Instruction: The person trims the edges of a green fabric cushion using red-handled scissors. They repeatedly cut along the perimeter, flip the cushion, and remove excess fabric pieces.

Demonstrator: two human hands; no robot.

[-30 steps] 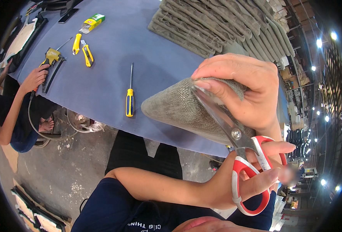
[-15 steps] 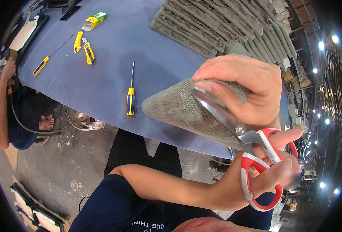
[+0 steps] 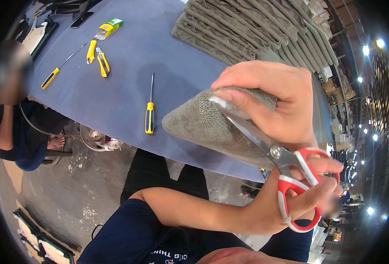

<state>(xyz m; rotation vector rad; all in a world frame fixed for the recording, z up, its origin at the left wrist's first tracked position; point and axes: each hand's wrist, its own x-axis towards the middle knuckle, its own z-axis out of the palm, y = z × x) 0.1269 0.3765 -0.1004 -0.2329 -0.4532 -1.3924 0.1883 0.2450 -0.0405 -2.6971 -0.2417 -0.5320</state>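
Observation:
My right hand [image 3: 269,94] pinches the edge of a grey-green woven fabric piece [image 3: 199,119] between thumb and fingers. The piece looks stuffed and narrows to a rounded end at the left. A tuft of white filling [image 3: 223,103] shows beside the thumb. My left hand [image 3: 306,193], its arm crossing in front of me, holds red-and-white-handled scissors [image 3: 274,152], with fingers through the loops. The blades lie together along the fabric, their tips near the white tuft under my right thumb. Part of the right forearm is hidden behind the scissors and left hand.
On the blue-grey table [image 3: 133,48] lie a yellow screwdriver [image 3: 149,116], another screwdriver [image 3: 50,78], yellow cutters [image 3: 102,65], a green-yellow box [image 3: 109,29] and a phone [image 3: 81,20]. Folded grey-green fabric [image 3: 238,31] is stacked at the back. Someone [image 3: 3,127] sits at left.
White filling now shows at the blade tips beside my right thumb. Both hands and the scissors have shifted slightly. The person at left has moved.

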